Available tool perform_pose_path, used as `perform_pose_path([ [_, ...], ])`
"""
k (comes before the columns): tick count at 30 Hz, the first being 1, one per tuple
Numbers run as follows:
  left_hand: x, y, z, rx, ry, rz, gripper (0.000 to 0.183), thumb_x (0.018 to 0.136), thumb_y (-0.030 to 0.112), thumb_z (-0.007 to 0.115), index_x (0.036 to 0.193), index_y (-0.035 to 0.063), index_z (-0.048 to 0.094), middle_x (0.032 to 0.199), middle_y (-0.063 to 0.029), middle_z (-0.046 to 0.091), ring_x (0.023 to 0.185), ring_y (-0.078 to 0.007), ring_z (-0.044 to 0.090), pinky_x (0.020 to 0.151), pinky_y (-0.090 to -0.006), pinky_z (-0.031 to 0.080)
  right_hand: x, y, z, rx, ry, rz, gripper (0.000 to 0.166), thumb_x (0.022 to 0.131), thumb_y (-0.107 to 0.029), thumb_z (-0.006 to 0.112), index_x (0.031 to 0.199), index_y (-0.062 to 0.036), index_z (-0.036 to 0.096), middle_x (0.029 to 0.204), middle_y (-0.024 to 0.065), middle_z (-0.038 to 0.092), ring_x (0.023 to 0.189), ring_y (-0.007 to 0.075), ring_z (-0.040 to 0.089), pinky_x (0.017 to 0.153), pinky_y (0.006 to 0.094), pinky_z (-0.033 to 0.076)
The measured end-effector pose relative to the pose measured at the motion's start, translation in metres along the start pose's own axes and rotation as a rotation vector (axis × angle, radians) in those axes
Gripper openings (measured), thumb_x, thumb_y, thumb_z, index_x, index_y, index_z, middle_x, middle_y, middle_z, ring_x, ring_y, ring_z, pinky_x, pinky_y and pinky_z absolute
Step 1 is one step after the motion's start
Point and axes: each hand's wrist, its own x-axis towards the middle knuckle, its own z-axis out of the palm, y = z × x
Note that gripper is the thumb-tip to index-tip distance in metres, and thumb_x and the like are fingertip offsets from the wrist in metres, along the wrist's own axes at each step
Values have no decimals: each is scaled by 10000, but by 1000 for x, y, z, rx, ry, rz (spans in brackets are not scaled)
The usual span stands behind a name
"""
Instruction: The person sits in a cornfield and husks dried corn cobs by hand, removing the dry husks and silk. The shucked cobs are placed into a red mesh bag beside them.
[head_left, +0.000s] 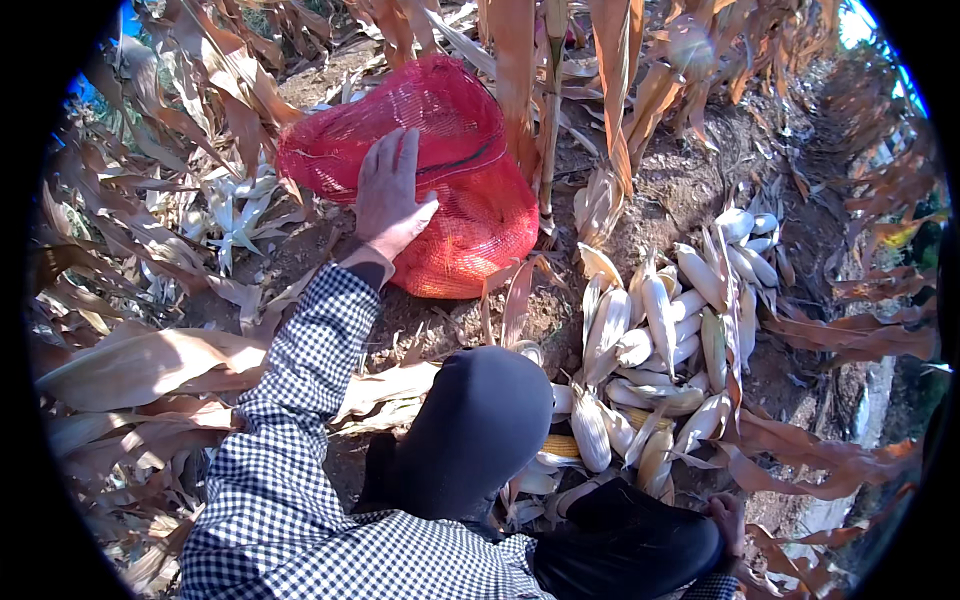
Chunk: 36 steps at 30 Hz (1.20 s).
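My left hand (391, 196) lies with its fingers stretched out against a red mesh bag (480, 217). The thumb stands apart, and nothing shows gripped in the palm. Orange-yellow contents show through the mesh in the bag's lower part, while its upper part is slack and folded around a dark drawstring or seam. Beside my bent right knee is my right hand (729, 517), partly hidden by the dark trouser leg; its fingers are not clear. A heap of corn ears (660, 352), most in pale husks, lies on the ground to the right of my left knee.
Dry corn stalks (551, 112) stand just behind the bag. Bare yellow kernels show on a corn cob (561, 446) near my knee. Loose husks (240, 217) litter the soil at left, and long dry leaves (817, 457) reach in from the right.
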Motion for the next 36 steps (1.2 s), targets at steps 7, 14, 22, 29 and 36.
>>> perform_pose_path([
  [7, -31, -7, 32, -190, -681, -15, 212, 778, 222, 553, 911, 71, 618, 830, -221, 641, 809, -397, 633, 729, -496, 500, 82, -122, 148, -720, -360, -725, 288, 860, -222, 551, 1039, -18, 646, 944, 183, 670, 868, 349, 645, 767, 418, 503],
  [14, -62, 25, 12, -488, -764, 99, 241, 778, 198, 592, 934, 15, 603, 754, -242, 589, 758, -408, 614, 682, -486, 480, 185, 47, 354, -849, -98, -824, 319, 857, -202, 512, 1147, -73, 547, 1064, 171, 568, 1032, 338, 535, 846, 453, 458],
  [22, -69, 51, -22, -545, -678, 47, 602, 797, 251, 718, 1290, -4, 484, 1305, -201, 496, 1177, -346, 518, 982, -401, 433, 153, 64, 369, -928, 244, -1034, 299, 832, -144, 471, 1108, -38, 516, 1138, 155, 544, 1093, 313, 510, 905, 426, 421],
  [29, -35, 91, -93, -905, -528, -311, 236, 862, 33, 625, 1092, -19, 623, 1050, -53, 622, 934, -127, 596, 840, -261, 481, 145, 51, 365, -910, -384, -547, 281, 837, -164, 478, 1081, -49, 558, 1071, 149, 576, 1013, 284, 560, 809, 418, 444],
  [36, -8, 158, -127, -1034, -541, 256, 181, 819, -2, 642, 998, -26, 653, 953, -124, 655, 909, -218, 644, 811, -309, 509, 173, 90, 374, -935, -101, -741, 442, 759, -301, 622, 1109, -33, 586, 1124, 152, 592, 1064, 271, 570, 853, 403, 479],
])
